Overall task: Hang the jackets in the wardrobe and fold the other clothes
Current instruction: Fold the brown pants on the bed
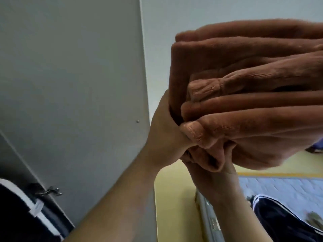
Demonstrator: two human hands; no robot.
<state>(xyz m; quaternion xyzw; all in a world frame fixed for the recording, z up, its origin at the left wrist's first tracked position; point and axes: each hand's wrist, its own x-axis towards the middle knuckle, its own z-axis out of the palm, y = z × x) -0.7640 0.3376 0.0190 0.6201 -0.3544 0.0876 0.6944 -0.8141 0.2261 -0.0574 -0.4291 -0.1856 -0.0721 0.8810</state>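
A folded brown garment (248,95) fills the upper right of the head view, held up close to the camera. My left hand (166,131) grips its left end, fingers tucked into the folds. My right hand (213,172) holds the bundle from beneath and is mostly hidden by the cloth. A grey wardrobe door (73,75) stands open at the left, just beside my left hand. A dark jacket with a white stripe (26,212) shows at the lower left inside the wardrobe.
A metal hinge (52,190) sits low on the door. A pale wall (157,41) lies behind. At the lower right are a yellow surface (174,198), a blue quilted bed cover (288,187) and a dark garment with white stripes (283,219).
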